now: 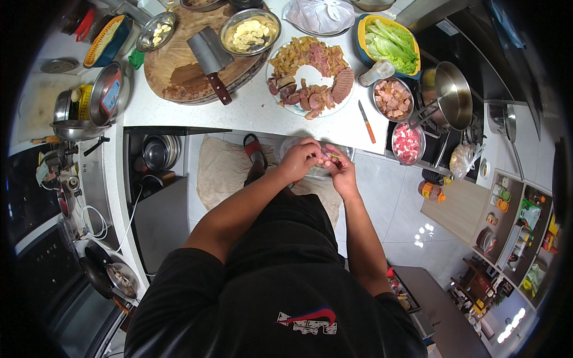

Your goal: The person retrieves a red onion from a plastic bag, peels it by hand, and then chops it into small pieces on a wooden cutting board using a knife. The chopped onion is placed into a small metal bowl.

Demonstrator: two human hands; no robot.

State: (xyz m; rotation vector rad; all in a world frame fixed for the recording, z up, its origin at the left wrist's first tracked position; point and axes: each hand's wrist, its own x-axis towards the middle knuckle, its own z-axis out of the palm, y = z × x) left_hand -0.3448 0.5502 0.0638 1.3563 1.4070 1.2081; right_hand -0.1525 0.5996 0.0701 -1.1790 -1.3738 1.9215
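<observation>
My left hand (298,157) and my right hand (343,173) meet in front of the counter's edge. Between their fingertips is a small purplish piece with a green shoot (332,155), perhaps a shallot or garlic clove; the fingers hide much of it. Beneath my hands is a bin with a clear plastic liner (286,145), partly covered by them. On the white counter (250,118) lies a paring knife (367,123) with an orange handle. A plate of sliced cooked meats (343,85) stands beyond my hands.
A cleaver (210,56) lies on the round wooden chopping block (161,71), beside a bowl of sliced garlic or ginger (248,36). To the right are a lettuce basket (389,44), bowls of cubed meat (393,98) and raw meat (406,143), and a steel pan (453,96) on the stove.
</observation>
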